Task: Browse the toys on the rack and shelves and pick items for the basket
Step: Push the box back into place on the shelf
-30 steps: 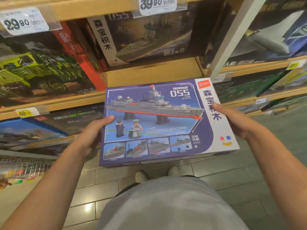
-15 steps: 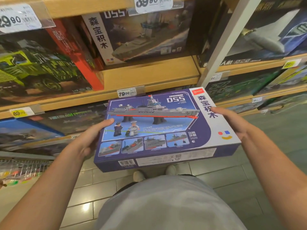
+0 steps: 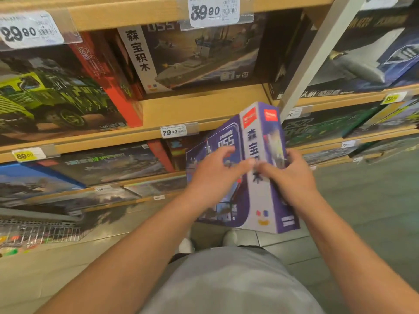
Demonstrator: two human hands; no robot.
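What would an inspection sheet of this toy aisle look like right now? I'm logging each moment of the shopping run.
Surface: wooden shelves in tiers, grey tiled floor below.
Job's things: purple 055 warship box held upright off the shelves, its narrow side facing the camera; no basket clearly seen.
Clutter: green truck box and grey warship box on the upper shelf; price tags 39.90, 29.90, 79.00, 89.00; wire rack at lower left.
Grips: left hand lies on the box front, right hand wraps its side; fingers blurred.
Cables: nothing seen.
Surroundings: white upright post; person's grey shorts and white shoes.
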